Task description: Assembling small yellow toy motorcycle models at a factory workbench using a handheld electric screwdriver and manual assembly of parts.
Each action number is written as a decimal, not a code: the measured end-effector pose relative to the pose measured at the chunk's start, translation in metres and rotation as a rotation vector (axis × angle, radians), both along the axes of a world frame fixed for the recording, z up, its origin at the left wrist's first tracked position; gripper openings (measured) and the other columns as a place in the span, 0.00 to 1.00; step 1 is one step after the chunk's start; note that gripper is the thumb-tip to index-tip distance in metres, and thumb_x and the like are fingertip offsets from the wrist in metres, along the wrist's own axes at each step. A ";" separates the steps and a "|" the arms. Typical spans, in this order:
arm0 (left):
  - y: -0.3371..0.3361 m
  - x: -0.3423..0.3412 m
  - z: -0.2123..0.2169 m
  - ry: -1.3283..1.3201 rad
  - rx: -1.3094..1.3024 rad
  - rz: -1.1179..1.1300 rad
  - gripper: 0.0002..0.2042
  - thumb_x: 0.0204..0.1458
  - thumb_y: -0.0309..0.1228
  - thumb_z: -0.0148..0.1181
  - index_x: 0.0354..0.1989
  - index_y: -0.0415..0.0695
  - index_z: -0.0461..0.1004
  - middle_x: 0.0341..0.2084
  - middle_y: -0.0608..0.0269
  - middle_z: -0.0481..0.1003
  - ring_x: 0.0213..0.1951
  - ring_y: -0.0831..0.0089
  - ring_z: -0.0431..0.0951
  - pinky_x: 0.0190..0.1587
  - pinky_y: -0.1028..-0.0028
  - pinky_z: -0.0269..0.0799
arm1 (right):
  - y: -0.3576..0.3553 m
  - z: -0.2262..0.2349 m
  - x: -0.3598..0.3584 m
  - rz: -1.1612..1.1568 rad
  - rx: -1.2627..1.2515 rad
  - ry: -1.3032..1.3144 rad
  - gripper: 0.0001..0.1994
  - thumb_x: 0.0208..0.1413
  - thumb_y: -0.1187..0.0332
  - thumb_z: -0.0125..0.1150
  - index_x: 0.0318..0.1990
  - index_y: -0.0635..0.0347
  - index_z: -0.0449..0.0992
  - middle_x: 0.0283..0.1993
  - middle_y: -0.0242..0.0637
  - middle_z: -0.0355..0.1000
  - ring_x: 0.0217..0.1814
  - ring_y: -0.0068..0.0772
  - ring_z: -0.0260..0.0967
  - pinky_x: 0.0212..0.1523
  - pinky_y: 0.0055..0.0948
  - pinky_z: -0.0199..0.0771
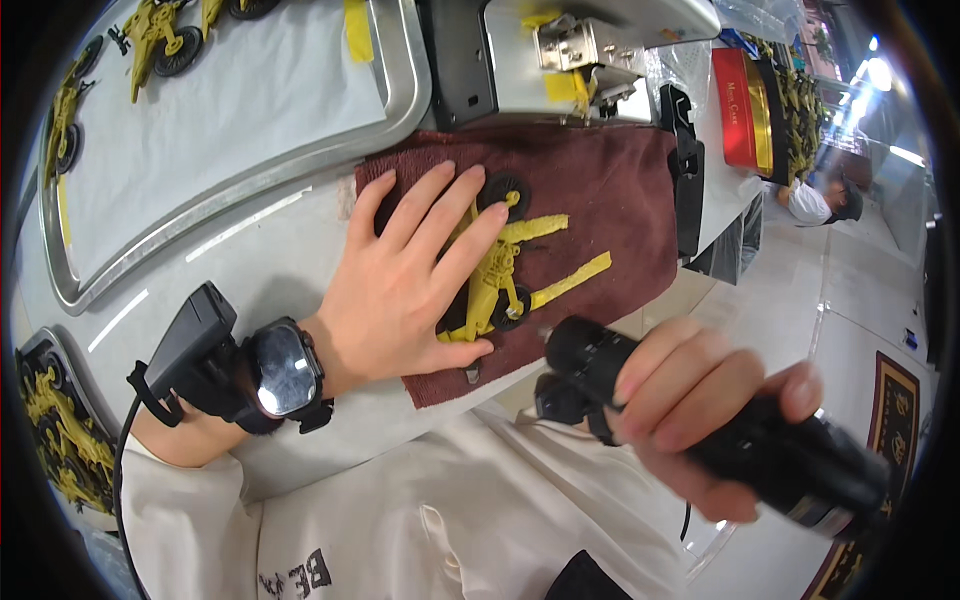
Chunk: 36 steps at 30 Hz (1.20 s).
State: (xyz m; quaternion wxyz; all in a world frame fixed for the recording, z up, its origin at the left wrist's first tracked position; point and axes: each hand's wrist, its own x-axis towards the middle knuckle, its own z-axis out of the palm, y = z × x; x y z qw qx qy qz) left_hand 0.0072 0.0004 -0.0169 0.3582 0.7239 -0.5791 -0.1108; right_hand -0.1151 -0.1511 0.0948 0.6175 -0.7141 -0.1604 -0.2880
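My left hand [405, 275] lies flat with fingers spread on a yellow toy cannon with black wheels [512, 268]. The toy rests on a dark red cloth [610, 190] near the table's front edge. A black watch and a black device are strapped to that wrist. My right hand [700, 420] grips a black electric screwdriver [640, 385]. Its tip points at the toy's lower end, close to the cloth's front edge; whether it touches is unclear.
A metal tray [300, 150] lined with white paper holds more yellow toy cannons [160, 40] at the back left. Another pile of yellow toys [55, 430] sits at the left edge. A grey metal machine [560, 60] stands behind the cloth, a red box [738, 105] to its right.
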 end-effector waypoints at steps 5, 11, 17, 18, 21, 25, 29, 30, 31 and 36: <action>0.000 -0.003 -0.002 -0.024 -0.025 0.012 0.50 0.28 0.53 0.73 0.64 0.45 0.62 0.64 0.48 0.60 0.65 0.49 0.60 0.63 0.45 0.50 | 0.021 -0.020 -0.020 -0.076 0.064 -0.108 0.35 0.56 0.48 0.64 0.61 0.59 0.53 0.27 0.37 0.69 0.19 0.34 0.71 0.24 0.31 0.74; -0.006 -0.002 -0.001 -0.002 -0.034 0.001 0.50 0.26 0.51 0.73 0.64 0.47 0.63 0.64 0.49 0.60 0.64 0.49 0.61 0.64 0.45 0.49 | 0.028 -0.022 -0.011 -0.120 -0.042 0.049 0.31 0.58 0.51 0.63 0.58 0.56 0.53 0.29 0.37 0.71 0.20 0.34 0.71 0.22 0.33 0.74; 0.010 0.007 0.000 0.017 -0.018 0.043 0.47 0.28 0.49 0.76 0.62 0.46 0.63 0.61 0.48 0.62 0.64 0.52 0.61 0.64 0.48 0.51 | 0.031 -0.024 0.002 -0.017 -0.049 0.086 0.27 0.57 0.60 0.62 0.56 0.58 0.53 0.28 0.37 0.71 0.20 0.34 0.71 0.21 0.35 0.73; 0.012 0.005 0.000 0.022 -0.019 0.042 0.48 0.26 0.49 0.76 0.61 0.46 0.64 0.60 0.47 0.62 0.63 0.50 0.62 0.64 0.49 0.51 | 0.030 -0.026 0.005 0.012 -0.068 0.073 0.26 0.57 0.61 0.62 0.55 0.59 0.54 0.28 0.37 0.71 0.20 0.34 0.70 0.22 0.35 0.73; 0.006 -0.003 -0.006 0.088 -0.100 0.013 0.50 0.27 0.51 0.75 0.64 0.47 0.61 0.63 0.45 0.59 0.65 0.46 0.57 0.66 0.43 0.46 | 0.028 -0.046 0.001 -0.035 0.161 -0.189 0.22 0.50 0.67 0.60 0.50 0.63 0.59 0.26 0.35 0.69 0.19 0.29 0.67 0.23 0.34 0.71; 0.002 -0.016 -0.015 0.043 -0.193 0.026 0.54 0.27 0.52 0.74 0.65 0.37 0.58 0.61 0.36 0.59 0.66 0.44 0.55 0.67 0.43 0.43 | 0.015 -0.004 -0.031 -0.130 0.197 -0.132 0.20 0.61 0.58 0.55 0.54 0.57 0.63 0.30 0.35 0.63 0.20 0.31 0.57 0.25 0.34 0.58; 0.007 -0.014 -0.007 0.020 -0.122 0.054 0.50 0.25 0.46 0.72 0.61 0.34 0.61 0.59 0.37 0.61 0.63 0.44 0.60 0.65 0.46 0.49 | -0.020 -0.015 -0.013 -0.642 0.156 -0.125 0.12 0.63 0.59 0.52 0.40 0.59 0.71 0.24 0.32 0.62 0.21 0.29 0.60 0.26 0.30 0.62; 0.010 -0.011 0.007 0.072 -0.049 0.010 0.47 0.25 0.45 0.71 0.60 0.34 0.63 0.57 0.40 0.62 0.59 0.47 0.63 0.62 0.51 0.55 | -0.016 -0.021 0.005 -0.845 0.316 -0.127 0.16 0.64 0.54 0.52 0.33 0.59 0.73 0.22 0.31 0.62 0.21 0.30 0.62 0.26 0.30 0.64; 0.024 -0.005 0.027 0.111 -0.009 0.007 0.47 0.27 0.45 0.71 0.60 0.34 0.63 0.56 0.41 0.63 0.58 0.48 0.64 0.60 0.53 0.57 | -0.038 -0.036 -0.003 -0.881 0.276 -0.025 0.22 0.64 0.48 0.49 0.44 0.61 0.71 0.23 0.34 0.63 0.18 0.32 0.59 0.23 0.33 0.63; 0.175 0.051 0.101 -0.149 0.089 0.626 0.40 0.34 0.41 0.74 0.59 0.39 0.67 0.53 0.47 0.68 0.57 0.52 0.68 0.59 0.57 0.62 | -0.053 -0.059 -0.027 -0.674 0.340 0.190 0.32 0.64 0.54 0.49 0.67 0.66 0.51 0.36 0.36 0.60 0.39 0.32 0.58 0.47 0.32 0.62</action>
